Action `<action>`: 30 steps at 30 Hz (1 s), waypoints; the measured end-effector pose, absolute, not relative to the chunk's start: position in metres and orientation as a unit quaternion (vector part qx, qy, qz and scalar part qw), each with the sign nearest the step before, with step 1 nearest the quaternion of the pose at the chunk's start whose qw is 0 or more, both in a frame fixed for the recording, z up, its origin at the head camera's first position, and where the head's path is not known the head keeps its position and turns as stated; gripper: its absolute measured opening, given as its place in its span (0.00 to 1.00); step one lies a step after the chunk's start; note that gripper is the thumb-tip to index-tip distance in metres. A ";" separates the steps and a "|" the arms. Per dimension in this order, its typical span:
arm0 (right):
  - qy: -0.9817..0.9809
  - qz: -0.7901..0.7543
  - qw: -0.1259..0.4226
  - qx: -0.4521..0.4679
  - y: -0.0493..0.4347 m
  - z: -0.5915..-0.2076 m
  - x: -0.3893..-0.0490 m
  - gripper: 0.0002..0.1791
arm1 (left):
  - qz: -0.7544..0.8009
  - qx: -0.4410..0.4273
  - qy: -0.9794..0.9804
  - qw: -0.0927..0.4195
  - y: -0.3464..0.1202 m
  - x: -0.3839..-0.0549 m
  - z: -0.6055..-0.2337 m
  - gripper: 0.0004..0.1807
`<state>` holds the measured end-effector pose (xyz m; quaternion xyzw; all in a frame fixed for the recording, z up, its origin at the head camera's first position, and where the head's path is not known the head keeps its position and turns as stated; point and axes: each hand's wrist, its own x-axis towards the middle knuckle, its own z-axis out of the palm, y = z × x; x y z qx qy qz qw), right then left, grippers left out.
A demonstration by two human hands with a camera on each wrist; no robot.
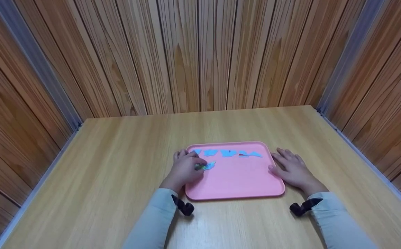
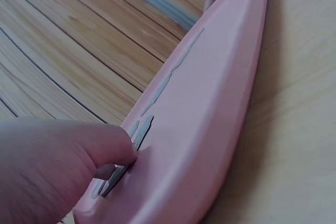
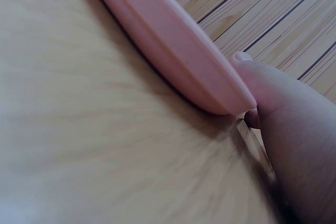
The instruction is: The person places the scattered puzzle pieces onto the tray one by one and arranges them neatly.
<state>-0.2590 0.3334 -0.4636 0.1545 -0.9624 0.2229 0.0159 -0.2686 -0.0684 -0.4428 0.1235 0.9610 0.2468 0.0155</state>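
Observation:
A pink tray lies on the table. The left hand reaches over its left rim, thumb and fingers pinching a thin, flat blue piece with green and yellow marks. In the left wrist view this piece is seen edge-on, low over the tray floor. Along the tray's far side runs a row of several irregular blue pieces, the leftmost partly covered by the left hand. My right hand rests at the tray's right edge, thumb over the rim and fingers relaxed outside it.
Wood-patterned walls stand behind and on both sides, with metal strips at the corners. The wooden table extends around the tray. A black wrist-worn device sits at each cuff.

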 end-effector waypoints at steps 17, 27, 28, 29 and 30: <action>-0.960 0.225 0.031 0.163 0.333 -0.465 -0.259 0.39 | 0.276 0.077 0.958 0.015 -0.076 -0.270 -0.447 0.15; -0.963 0.220 0.019 0.154 0.333 -0.463 -0.257 0.41 | 0.293 0.093 0.952 0.003 -0.087 -0.269 -0.446 0.17; -0.963 0.220 0.018 0.153 0.333 -0.462 -0.257 0.41 | 0.308 0.088 0.947 -0.001 -0.090 -0.267 -0.445 0.18; -0.964 0.220 0.017 0.152 0.333 -0.462 -0.257 0.41 | 0.326 0.081 0.942 -0.005 -0.094 -0.266 -0.445 0.20; -0.964 0.219 0.017 0.151 0.332 -0.462 -0.257 0.41 | 0.345 0.073 0.936 -0.010 -0.098 -0.265 -0.444 0.21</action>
